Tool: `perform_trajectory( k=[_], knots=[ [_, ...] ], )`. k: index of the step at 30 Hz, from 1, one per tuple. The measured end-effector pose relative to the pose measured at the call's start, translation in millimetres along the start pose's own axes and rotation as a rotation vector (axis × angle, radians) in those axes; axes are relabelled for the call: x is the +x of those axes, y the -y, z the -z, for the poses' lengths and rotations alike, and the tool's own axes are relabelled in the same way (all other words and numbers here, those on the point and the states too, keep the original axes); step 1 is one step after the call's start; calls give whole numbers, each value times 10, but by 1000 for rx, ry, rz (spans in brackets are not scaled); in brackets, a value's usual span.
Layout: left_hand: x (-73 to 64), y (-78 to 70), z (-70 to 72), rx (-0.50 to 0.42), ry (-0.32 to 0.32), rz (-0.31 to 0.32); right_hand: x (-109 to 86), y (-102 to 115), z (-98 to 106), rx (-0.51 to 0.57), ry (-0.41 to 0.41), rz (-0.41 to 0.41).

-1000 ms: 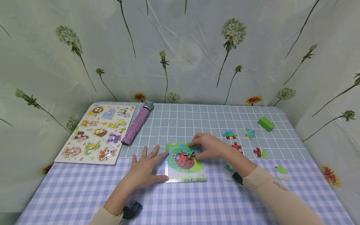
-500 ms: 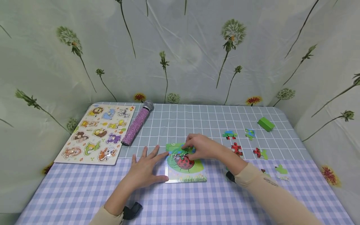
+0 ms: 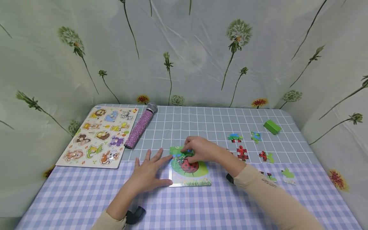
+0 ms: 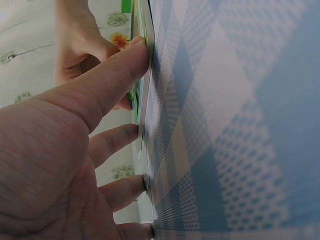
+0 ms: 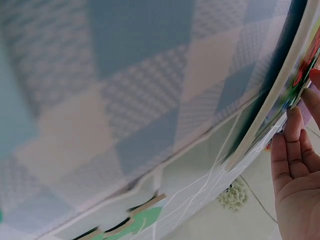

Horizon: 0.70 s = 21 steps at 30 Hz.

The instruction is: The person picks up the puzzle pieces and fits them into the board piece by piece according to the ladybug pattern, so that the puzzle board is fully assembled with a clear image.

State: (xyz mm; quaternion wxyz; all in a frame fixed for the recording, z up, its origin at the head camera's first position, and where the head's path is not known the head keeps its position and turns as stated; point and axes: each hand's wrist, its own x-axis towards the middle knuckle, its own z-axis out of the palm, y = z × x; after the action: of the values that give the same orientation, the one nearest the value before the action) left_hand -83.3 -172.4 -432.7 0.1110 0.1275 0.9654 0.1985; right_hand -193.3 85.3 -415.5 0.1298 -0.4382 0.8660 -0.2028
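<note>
A square puzzle board (image 3: 178, 179) printed with a red ladybug lies on the checked cloth in the head view. Pinched between my right thumb and fingers is a small green-and-blue jigsaw piece (image 3: 188, 153), low over the board's upper part. My right hand (image 3: 203, 149) reaches in from the right; in the right wrist view the same hand (image 5: 297, 175) has its fingertips right at the board's surface. My left hand (image 3: 147, 174) lies with fingers spread, thumb and index fingertip at the board's left edge. The left wrist view shows that thumb (image 4: 112, 75) against the board's rim (image 4: 145, 90).
Several loose jigsaw pieces lie to the right, including a red one (image 3: 242, 153) and a green one (image 3: 288, 172); my right forearm hides others partly. Behind them is a green block (image 3: 272, 126). An animal puzzle board (image 3: 107, 129) and a sparkly pink microphone (image 3: 139, 129) lie at left.
My right hand has slid left across the board's upper part with the piece between its fingers. Its forearm now uncovers the red loose piece. My left hand has stayed in place.
</note>
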Motion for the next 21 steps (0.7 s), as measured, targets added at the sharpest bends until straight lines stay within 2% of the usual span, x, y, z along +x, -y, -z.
perform_trajectory(
  k=[11, 21],
  knots=[
    [-5, -7, 6, -3, 5, 3, 102, 30, -37, -25, 15, 31],
    [-4, -12, 5, 2, 2, 3, 129, 45, -58, -27, 15, 23]
  ],
)
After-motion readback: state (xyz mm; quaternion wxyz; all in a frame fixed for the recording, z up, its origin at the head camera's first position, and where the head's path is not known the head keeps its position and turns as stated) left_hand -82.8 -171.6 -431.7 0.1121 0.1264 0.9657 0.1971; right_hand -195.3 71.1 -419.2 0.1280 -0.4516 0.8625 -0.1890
